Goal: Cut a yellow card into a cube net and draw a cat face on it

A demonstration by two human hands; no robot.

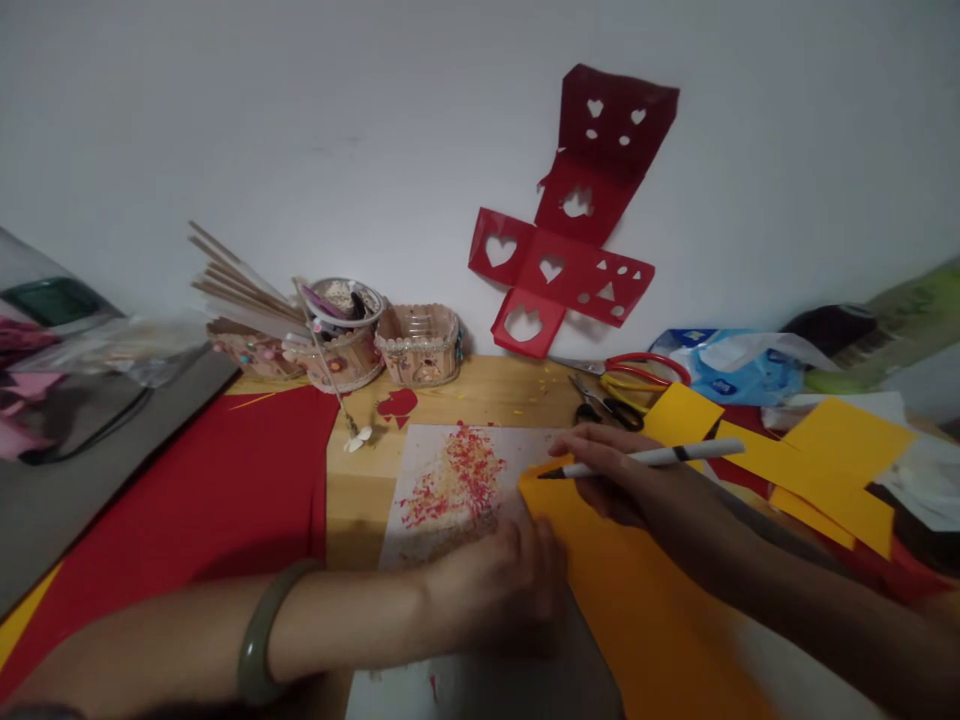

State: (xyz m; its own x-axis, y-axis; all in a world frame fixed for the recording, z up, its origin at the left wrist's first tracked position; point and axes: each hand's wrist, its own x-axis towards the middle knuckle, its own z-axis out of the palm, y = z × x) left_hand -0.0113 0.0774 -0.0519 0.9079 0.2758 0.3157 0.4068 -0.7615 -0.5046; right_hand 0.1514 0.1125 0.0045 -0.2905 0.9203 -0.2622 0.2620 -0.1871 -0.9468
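My right hand [630,478] grips a white marker [679,455] with a dark band. Its dark tip touches or hovers just over the far end of a long sheet of orange paper [637,590]; which of the two I cannot tell. My left hand [499,585], with a green bangle on the wrist, is closed at the sheet's left edge, fingers curled and fingertips hidden. Beneath the left hand lies a white board [420,460] strewn with red and yellow paper scraps [469,465].
A red cut-out paper box [551,255] leans unfolded against the wall. Scissors [600,402], a blue wipes pack [731,365] and yellow paper pieces [847,450] lie at right. Decorated baskets [416,345], one with sticks, stand behind. Red sheets [225,480] cover the left.
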